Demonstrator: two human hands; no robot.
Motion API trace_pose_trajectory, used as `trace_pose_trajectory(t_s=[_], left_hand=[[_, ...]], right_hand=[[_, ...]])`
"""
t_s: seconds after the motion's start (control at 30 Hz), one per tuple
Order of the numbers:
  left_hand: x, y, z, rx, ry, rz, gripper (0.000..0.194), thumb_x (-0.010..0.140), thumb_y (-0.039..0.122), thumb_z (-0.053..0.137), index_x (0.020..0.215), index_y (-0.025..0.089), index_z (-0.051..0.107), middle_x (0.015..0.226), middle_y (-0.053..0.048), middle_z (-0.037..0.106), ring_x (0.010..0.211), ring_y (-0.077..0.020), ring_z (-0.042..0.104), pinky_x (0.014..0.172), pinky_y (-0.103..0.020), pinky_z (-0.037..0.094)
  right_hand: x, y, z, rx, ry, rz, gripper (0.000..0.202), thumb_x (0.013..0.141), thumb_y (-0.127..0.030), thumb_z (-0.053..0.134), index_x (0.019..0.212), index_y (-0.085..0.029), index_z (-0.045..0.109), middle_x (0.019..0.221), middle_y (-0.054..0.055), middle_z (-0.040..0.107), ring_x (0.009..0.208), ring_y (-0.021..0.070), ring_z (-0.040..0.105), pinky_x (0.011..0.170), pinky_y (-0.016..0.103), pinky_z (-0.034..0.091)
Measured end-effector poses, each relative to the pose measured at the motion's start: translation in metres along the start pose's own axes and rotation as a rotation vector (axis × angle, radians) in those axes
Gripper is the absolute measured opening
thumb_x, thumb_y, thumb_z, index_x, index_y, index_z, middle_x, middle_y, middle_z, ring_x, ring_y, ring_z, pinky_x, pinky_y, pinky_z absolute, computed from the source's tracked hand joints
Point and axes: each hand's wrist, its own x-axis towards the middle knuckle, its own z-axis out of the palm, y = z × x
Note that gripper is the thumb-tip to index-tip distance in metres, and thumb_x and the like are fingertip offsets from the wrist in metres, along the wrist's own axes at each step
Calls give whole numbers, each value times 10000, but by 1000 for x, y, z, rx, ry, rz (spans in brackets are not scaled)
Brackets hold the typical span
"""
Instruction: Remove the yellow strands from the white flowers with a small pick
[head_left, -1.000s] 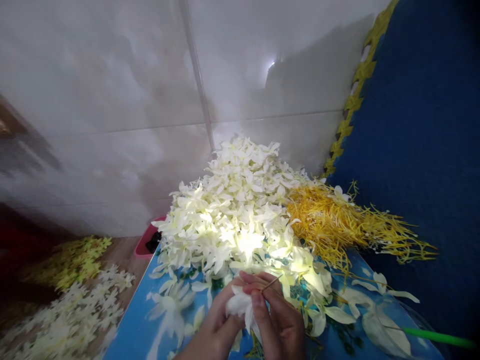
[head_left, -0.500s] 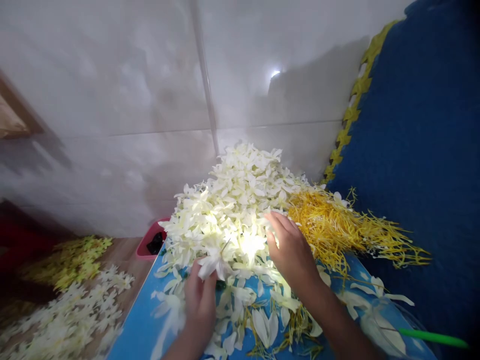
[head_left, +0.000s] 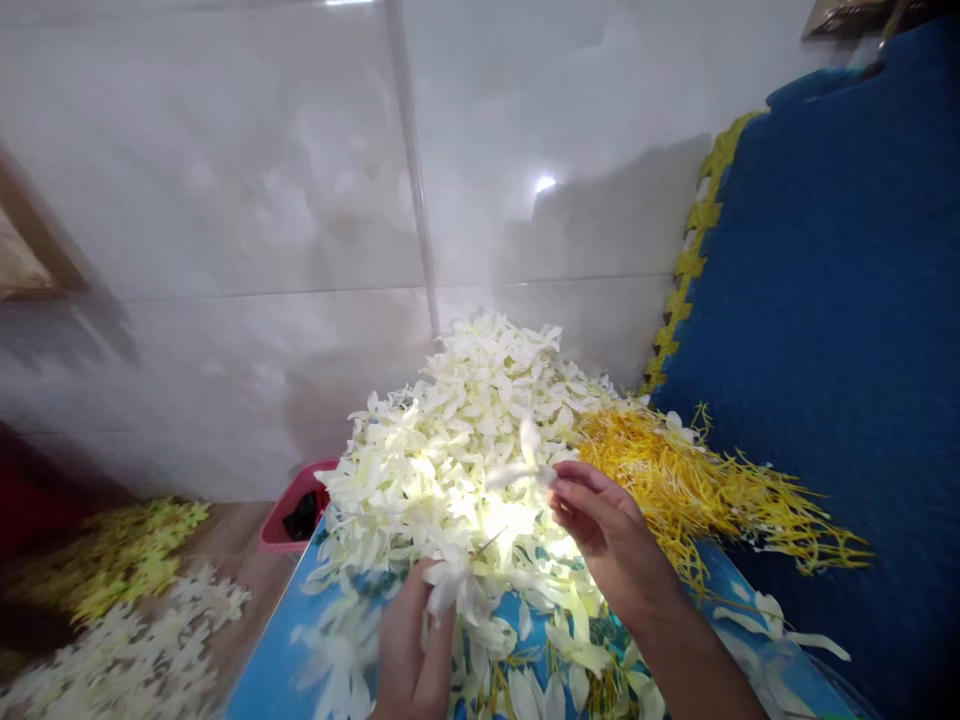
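Observation:
My left hand (head_left: 415, 640), near the front of the blue tabletop (head_left: 281, 645), is closed around white flowers (head_left: 455, 583). A thin dark needle-like tip (head_left: 491, 541) sticks up out of them. Between the thumb and fingertips of my right hand (head_left: 611, 530) is a single white flower (head_left: 529, 460), its petals spread, held above the pile. A big heap of loose white flowers (head_left: 487, 390) covers the middle of the tabletop in front of both hands. Loose petals and flowers lie beneath my wrists.
Yellow thread-like strands (head_left: 660, 480) are heaped at the right. Behind them leans a blue foam mat (head_left: 810, 300) with a yellow edge. A pink bin (head_left: 281, 530) stands at the left. White flowers (head_left: 135, 650) and yellow ones (head_left: 120, 565) lie on the floor. A tiled wall (head_left: 225, 200) rises behind.
My right hand has come away from the heap with a white flower in its fingers. My left hand still holds its flowers. The view has tilted up a little.

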Motion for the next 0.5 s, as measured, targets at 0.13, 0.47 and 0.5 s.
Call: trace_pose_trajectory(t_s=[0.13, 0.47, 0.5], left_hand=[[3, 0, 1, -21, -5, -33, 282, 945, 455, 475, 825, 216, 564, 729, 4, 551, 677, -173, 506, 656, -266, 369], [2, -1, -2, -35, -12, -73, 256, 917, 454, 514, 816, 224, 565, 685, 17, 507, 714, -188, 522, 687, -269, 370], [1, -2, -2, -32, -9, -85, 255, 914, 458, 516, 820, 226, 568, 682, 15, 509, 734, -197, 531, 703, -273, 377]], right_hand=[[-11, 4, 5, 247, -176, 254, 223, 586, -291, 832, 756, -188, 731, 693, -7, 623, 575, 83, 540, 538, 195, 453], [-16, 15, 13, 416, -228, 435, 189, 629, -165, 857, 780, -167, 744, 730, -15, 623, 615, 55, 541, 589, 130, 474], [-17, 15, 13, 412, -228, 440, 187, 627, -165, 857, 776, -163, 745, 731, -13, 626, 619, 58, 542, 589, 131, 474]])
